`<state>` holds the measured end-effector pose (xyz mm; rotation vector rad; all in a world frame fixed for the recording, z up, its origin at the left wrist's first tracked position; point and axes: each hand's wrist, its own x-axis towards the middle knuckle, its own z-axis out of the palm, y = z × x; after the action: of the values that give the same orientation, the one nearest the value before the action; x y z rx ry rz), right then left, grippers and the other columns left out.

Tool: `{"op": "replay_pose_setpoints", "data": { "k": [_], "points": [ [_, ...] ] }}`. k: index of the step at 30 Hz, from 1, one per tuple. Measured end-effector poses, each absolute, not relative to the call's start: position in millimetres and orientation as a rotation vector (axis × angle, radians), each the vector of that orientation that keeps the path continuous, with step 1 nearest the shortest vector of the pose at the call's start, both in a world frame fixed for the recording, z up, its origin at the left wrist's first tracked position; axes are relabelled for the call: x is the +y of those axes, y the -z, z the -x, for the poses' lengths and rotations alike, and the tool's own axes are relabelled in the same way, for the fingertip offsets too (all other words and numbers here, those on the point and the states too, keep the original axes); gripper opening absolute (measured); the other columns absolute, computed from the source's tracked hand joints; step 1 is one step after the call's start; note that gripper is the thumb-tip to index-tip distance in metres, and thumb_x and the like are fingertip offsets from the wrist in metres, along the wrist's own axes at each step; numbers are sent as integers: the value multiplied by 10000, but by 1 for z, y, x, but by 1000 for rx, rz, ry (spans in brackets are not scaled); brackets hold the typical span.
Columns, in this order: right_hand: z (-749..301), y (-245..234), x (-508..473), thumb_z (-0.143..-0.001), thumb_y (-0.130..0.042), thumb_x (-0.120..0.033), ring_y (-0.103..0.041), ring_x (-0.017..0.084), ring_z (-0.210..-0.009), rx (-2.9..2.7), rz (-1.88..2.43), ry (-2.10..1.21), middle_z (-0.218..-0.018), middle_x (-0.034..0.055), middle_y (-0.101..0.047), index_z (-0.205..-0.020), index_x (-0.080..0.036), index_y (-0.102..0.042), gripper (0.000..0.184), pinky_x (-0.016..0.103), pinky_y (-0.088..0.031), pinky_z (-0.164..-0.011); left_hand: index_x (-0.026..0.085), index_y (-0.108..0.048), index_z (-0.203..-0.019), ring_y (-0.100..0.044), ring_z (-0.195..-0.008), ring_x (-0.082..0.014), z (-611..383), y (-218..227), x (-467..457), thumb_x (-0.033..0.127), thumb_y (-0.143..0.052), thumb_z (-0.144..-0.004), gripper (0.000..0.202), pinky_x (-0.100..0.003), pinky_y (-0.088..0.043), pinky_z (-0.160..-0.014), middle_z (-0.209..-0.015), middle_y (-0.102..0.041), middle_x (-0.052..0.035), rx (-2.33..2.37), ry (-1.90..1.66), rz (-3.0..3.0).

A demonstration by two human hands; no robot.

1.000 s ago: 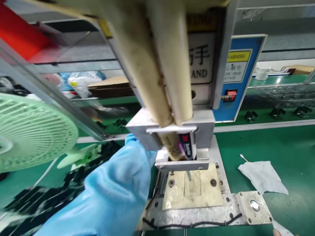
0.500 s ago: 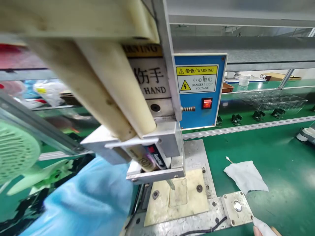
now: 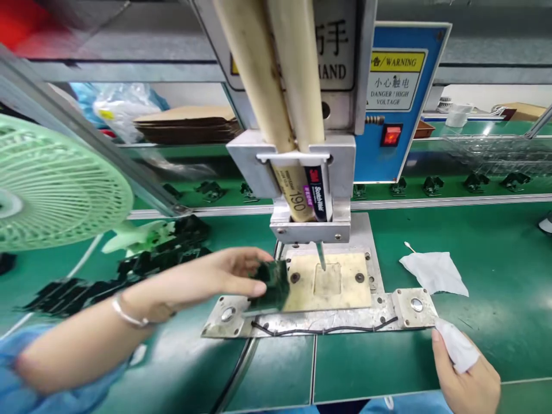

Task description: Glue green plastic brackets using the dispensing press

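Observation:
My left hand (image 3: 224, 276) reaches in from the left and grips a small dark green part (image 3: 271, 284), blurred by motion, at the left edge of the cream fixture plate (image 3: 330, 282). A glue dispenser (image 3: 310, 190) with two cream tubes hangs above the plate, its needle (image 3: 321, 256) pointing at the recess. My right hand (image 3: 463, 376) rests at the bottom right, closed on a small white wipe (image 3: 457, 348), beside the metal base plate (image 3: 388, 313).
A green fan (image 3: 56, 184) stands at the left, with several black parts (image 3: 129, 270) on the green bench. A crumpled white cloth (image 3: 433, 273) and a cotton swab lie right of the fixture. A blue high-voltage box (image 3: 394, 98) with a red switch stands behind.
The view has swung back and lowered. My left arm, earlier a blue sleeve close to the camera, now stretches out with the green part at the plate. My right hand has come further into view.

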<state>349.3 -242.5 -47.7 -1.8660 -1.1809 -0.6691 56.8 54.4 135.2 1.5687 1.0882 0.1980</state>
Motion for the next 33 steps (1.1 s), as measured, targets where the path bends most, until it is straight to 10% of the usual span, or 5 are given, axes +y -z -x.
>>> {"op": "replay_pose_setpoints", "data": {
  "k": [9, 20, 28, 33],
  "points": [
    [-350, 43, -236, -964, -606, -281, -692, 244, -719, -1264, 1785, 741, -872, 113, -704, -962, -108, -667, 184, 306, -551, -695, 154, -560, -927, -561, -578, -106, -118, -91, 24, 308, -923, -490, 588, -212, -430, -555, -678, -600, 43, 861, -14, -1254],
    [-352, 45, -235, -951, -594, -370, -701, 268, -722, -1180, 1829, 623, -879, 127, -714, -889, -110, -715, 293, 331, -574, -688, 160, -522, -1054, -597, -781, -175, -132, -63, 34, 354, -826, -610, 571, -309, -503, -702, -858, -606, -18, 684, -316, -1758],
    [-354, 39, -243, -716, -660, -716, -643, 427, -940, -364, 2096, 26, -886, 160, -708, -847, -145, -720, 589, 491, -519, -770, 221, -501, -1349, -460, -1257, -344, -82, -84, 17, 559, -732, -686, 779, -489, -425, -1044, -1366, -521, -127, 1013, -599, -2308],
    [-364, 12, -206, -536, -745, -716, -626, 392, -980, -241, 1975, -294, -966, 122, -710, -957, -139, -707, 716, 455, -496, -804, 197, -633, -1174, -668, -750, -287, -19, -78, 15, 618, -583, -775, 583, -332, -528, -568, -720, -670, -44, 1555, -637, -1882]
  ]
}}
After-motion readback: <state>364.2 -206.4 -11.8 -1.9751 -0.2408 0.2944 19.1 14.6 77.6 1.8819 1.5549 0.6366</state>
